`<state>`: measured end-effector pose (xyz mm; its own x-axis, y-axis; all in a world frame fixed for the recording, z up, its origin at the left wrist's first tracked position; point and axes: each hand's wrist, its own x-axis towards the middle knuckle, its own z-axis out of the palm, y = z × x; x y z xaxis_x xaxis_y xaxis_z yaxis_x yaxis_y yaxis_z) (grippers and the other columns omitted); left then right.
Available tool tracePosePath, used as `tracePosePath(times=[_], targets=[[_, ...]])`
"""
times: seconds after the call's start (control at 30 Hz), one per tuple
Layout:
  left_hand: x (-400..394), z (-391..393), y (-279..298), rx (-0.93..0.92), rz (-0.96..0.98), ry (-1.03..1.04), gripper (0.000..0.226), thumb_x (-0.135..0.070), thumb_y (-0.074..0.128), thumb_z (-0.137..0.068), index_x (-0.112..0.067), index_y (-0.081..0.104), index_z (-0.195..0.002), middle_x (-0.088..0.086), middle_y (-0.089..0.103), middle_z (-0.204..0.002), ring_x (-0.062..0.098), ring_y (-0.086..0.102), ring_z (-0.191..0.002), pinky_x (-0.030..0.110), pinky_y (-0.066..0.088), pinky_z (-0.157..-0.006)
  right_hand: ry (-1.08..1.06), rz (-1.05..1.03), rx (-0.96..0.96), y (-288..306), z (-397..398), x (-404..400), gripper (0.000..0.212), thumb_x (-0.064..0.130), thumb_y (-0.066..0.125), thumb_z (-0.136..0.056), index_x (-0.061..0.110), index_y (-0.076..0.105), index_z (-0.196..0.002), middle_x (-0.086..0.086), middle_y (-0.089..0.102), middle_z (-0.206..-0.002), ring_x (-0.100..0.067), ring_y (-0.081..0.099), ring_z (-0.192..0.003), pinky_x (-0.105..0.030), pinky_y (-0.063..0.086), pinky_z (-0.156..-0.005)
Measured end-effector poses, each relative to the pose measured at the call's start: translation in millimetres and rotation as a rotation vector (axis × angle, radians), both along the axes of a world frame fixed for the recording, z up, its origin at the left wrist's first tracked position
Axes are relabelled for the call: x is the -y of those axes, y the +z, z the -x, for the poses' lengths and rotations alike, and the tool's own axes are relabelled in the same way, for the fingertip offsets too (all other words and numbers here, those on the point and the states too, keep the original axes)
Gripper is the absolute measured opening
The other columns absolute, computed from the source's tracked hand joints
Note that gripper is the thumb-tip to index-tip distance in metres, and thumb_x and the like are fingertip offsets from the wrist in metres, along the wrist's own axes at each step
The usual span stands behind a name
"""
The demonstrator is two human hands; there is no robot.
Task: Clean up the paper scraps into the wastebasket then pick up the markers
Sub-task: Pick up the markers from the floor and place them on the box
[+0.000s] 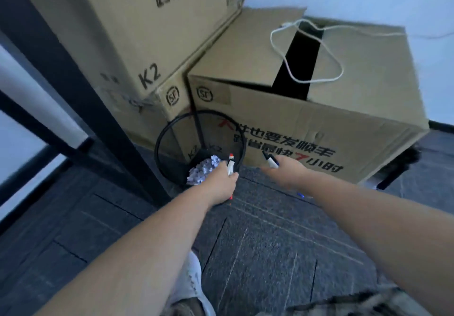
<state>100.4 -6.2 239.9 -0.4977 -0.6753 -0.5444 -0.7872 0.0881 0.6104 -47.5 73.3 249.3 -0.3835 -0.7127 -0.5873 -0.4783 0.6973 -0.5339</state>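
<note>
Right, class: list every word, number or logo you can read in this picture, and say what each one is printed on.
"K2": upper left cardboard box, at its lower corner.
"SF" in a circle: box beneath it.
"SF" in a circle: large right cardboard box, top left of its front.
"要发顺丰", "7小时": same front; the remaining characters are blurred.
"K2", twice: seen through the mesh wastebasket.
Large characters atop the upper left box: blurred.

Crumpled paper scraps (pixel 203 171); black wire-mesh wastebasket (pixel 172 129); matt cardboard boxes (pixel 282 129); rough dk carpet (pixel 258 237).
</note>
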Motion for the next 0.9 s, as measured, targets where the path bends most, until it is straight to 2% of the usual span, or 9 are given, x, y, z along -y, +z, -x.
tracePosePath(times=[0.13,0.23,0.33,0.47,0.53,0.6,0.67,0.8,0.9], targets=[[3,11,91,-0.153,0.103,-0.012,0.012,-0.019,0.038,-0.098,-0.010,0.030,-0.099,0.005,0.046,-0.068,0.017,0.048,-0.053,0.025,0.042,-0.049,-0.061,0.168,-0.111,86,7,5,0.026,0.037,0.045,-0.096,0.011,0.045,-0.090,-0.005,0.049,-0.074,-0.018,0.044,-0.056,-0.026,0.031,-0.045],[4,14,158,-0.237,0.216,-0.037,0.011,-0.017,0.037,-0.099,-0.011,0.029,-0.100,0.000,0.044,-0.067,0.011,0.048,-0.053,0.017,0.042,-0.047,-0.071,0.303,-0.144,146,-2,11,0.027,0.034,0.049,-0.094,0.010,0.045,-0.082,-0.003,0.043,-0.063,-0.017,0.040,-0.053,-0.027,0.028,-0.045],[-2,9,212,-0.311,0.264,-0.035,0.007,-0.016,0.038,-0.098,-0.015,0.035,-0.092,0.002,0.046,-0.068,0.014,0.050,-0.054,0.022,0.044,-0.050,-0.055,0.406,-0.139,203,-15,13,0.034,0.033,0.047,-0.095,0.015,0.035,-0.068,-0.001,0.039,-0.062,-0.016,0.035,-0.052,-0.027,0.026,-0.047],[-15,-3,277,-0.392,0.327,0.009,0.029,-0.014,0.037,-0.098,-0.026,0.033,-0.072,0.001,0.046,-0.069,0.014,0.048,-0.056,0.024,0.044,-0.053,-0.007,0.488,-0.173,269,-34,8,0.030,0.034,0.041,-0.097,0.017,0.037,-0.073,0.000,0.040,-0.069,-0.014,0.036,-0.055,-0.027,0.027,-0.048],[-15,-12,306,-0.413,0.399,0.034,0.021,-0.018,0.037,-0.098,-0.023,0.039,-0.077,0.004,0.047,-0.072,0.017,0.045,-0.059,0.029,0.043,-0.059,0.015,0.544,-0.191,299,-42,9,0.029,0.035,0.040,-0.098,0.017,0.038,-0.075,0.000,0.041,-0.070,-0.014,0.037,-0.055,-0.026,0.028,-0.048],[-14,-25,338,-0.431,0.449,0.069,0.017,-0.022,0.036,-0.098,-0.008,0.046,-0.098,0.011,0.050,-0.083,0.021,0.044,-0.064,0.035,0.041,-0.067,0.022,0.609,-0.190,330,-52,13,0.030,0.036,0.040,-0.098,0.019,0.036,-0.074,0.000,0.040,-0.068,-0.014,0.037,-0.054,-0.026,0.029,-0.047],[-10,-43,369,-0.455,0.486,0.112,0.028,-0.023,0.036,-0.099,0.000,0.045,-0.111,0.015,0.053,-0.088,0.019,0.046,-0.061,0.028,0.040,-0.060,0.051,0.671,-0.204,359,-66,19,0.034,0.036,0.040,-0.098,0.022,0.031,-0.068,0.000,0.038,-0.066,-0.014,0.037,-0.054,-0.027,0.030,-0.047],[-3,-89,425,-0.496,0.577,0.168,0.019,-0.026,0.035,-0.099,-0.008,0.044,-0.098,0.001,0.049,-0.069,0.009,0.045,-0.052,0.020,0.034,-0.047,0.126,0.785,-0.176,413,-106,32,0.034,0.032,0.039,-0.099,0.022,0.033,-0.067,-0.001,0.039,-0.065,-0.015,0.036,-0.053,-0.027,0.031,-0.047],[6,-123,462,-0.529,0.656,0.208,0.019,-0.026,0.034,-0.099,-0.008,0.041,-0.099,0.007,0.048,-0.079,0.012,0.039,-0.057,0.025,0.030,-0.052,0.187,0.855,-0.123,446,-140,43,0.035,0.030,0.038,-0.099,0.016,0.034,-0.068,-0.001,0.036,-0.061,-0.015,0.031,-0.050,-0.026,0.026,-0.045]])
